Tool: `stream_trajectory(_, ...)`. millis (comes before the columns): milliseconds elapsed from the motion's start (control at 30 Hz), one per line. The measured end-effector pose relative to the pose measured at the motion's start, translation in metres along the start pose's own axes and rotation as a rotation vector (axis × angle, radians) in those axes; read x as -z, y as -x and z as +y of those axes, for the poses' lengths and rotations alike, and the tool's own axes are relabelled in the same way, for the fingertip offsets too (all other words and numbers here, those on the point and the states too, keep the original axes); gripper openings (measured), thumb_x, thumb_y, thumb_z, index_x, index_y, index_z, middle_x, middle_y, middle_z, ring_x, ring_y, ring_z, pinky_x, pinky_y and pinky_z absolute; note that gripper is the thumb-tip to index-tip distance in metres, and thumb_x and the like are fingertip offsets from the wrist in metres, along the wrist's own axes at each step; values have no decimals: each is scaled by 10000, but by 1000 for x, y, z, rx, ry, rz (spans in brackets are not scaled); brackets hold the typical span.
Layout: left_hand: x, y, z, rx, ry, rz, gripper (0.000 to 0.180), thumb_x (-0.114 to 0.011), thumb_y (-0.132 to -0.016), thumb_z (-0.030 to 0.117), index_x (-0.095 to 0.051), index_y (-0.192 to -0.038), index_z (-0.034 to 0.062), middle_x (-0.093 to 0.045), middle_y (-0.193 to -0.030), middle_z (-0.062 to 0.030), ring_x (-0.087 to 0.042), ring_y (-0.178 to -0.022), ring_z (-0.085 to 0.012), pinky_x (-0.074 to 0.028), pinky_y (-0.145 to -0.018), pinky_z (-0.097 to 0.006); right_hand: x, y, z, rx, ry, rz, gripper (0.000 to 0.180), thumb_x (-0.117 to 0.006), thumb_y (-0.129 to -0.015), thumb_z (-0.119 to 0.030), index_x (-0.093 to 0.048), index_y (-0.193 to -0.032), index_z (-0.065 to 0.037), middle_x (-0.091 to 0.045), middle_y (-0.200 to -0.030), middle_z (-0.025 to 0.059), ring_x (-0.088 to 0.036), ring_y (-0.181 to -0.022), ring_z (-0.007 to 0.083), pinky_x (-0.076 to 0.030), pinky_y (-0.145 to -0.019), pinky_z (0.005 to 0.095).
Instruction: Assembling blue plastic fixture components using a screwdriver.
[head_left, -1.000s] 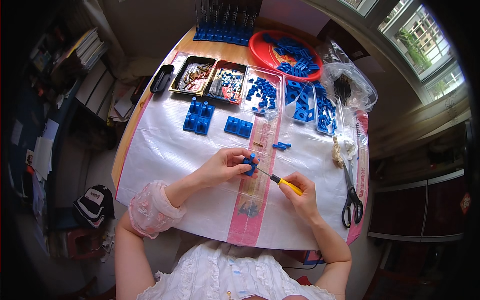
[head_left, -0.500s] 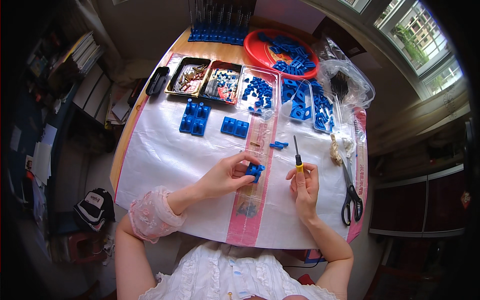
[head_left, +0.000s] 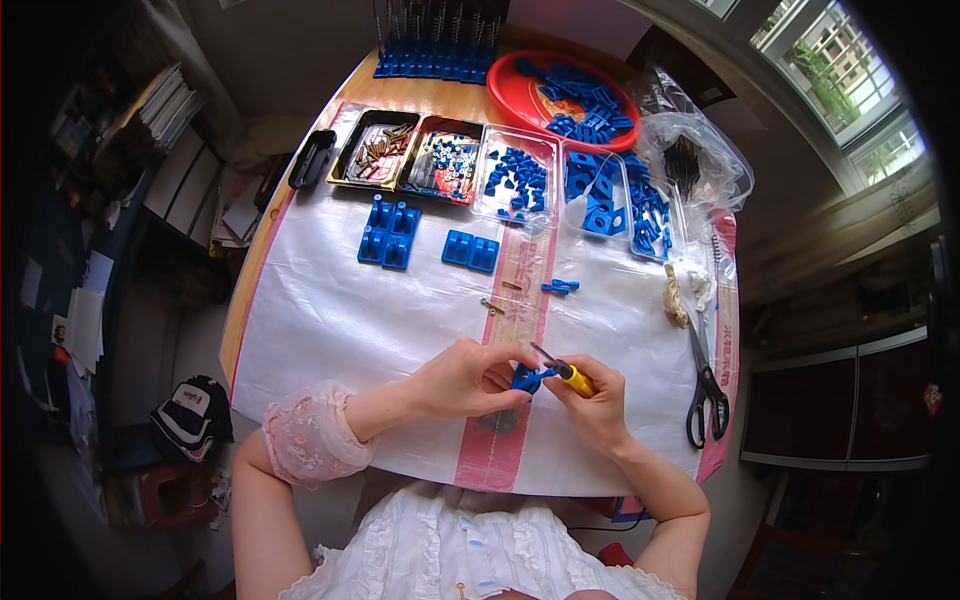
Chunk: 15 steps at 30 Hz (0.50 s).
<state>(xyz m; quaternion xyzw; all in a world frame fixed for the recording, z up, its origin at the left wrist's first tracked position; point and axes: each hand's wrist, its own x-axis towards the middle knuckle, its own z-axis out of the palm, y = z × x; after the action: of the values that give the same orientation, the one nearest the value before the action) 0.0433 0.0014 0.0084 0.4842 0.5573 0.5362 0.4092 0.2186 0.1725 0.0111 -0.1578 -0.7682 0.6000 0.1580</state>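
Near the front middle of the table, my left hand (head_left: 462,378) is closed on a small blue plastic part (head_left: 523,380), pinched between thumb and fingers. My right hand (head_left: 598,412) grips a screwdriver (head_left: 574,378) with a yellow and black handle, its dark shaft slanting up and left past the part. The right fingertips come close to the blue part; whether they touch it I cannot tell. Beyond the hands lie a few small screws (head_left: 493,307) and some slim blue pieces (head_left: 560,287). Farther off sit two blue blocks (head_left: 470,251) and a larger blue group (head_left: 388,235).
Trays of brass screws (head_left: 378,150), small hardware (head_left: 443,160) and blue pieces (head_left: 517,178) line the back. Behind them stand a red basin (head_left: 493,90) and a rack of blue bases with springs (head_left: 437,65). Black-handled scissors (head_left: 708,395) lie at the right edge.
Both hands have come nearer to me and closer together. The screwdriver, upright before, now tilts left over the blue part. Screws the left hand covered now show.
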Motion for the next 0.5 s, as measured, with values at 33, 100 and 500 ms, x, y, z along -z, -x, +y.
stream_trajectory(33,1,0,3,5,1,4,337,-768,-917,72,-630,-1222,28,-784,-872,-111,-787,-812,-179,-636,-758,-274,2,0,-1,-9,45,-19,222,-798,-905,-12,-734,-1119,-4,-723,-860,-14,-601,-779,14,-476,-653,187)
stream_trajectory(100,3,-1,11,12,-28,-9,332,-768,-916,74,-628,-1214,27,-781,-867,-110,-786,-802,-180,-636,-753,-274,5,1,-3,-28,136,-58,208,-798,-905,-15,-737,-1104,0,-720,-832,-22,-594,-757,7,-474,-641,187)
stream_trajectory(500,-1,-1,4,43,17,-27,339,-751,-932,51,-625,-1243,-1,-789,-944,-124,-777,-854,-159,-637,-775,-282,-1,1,-5,67,84,-64,186,-797,-896,-3,-748,-1076,4,-767,-868,58,-653,-750,47,-513,-658,218)
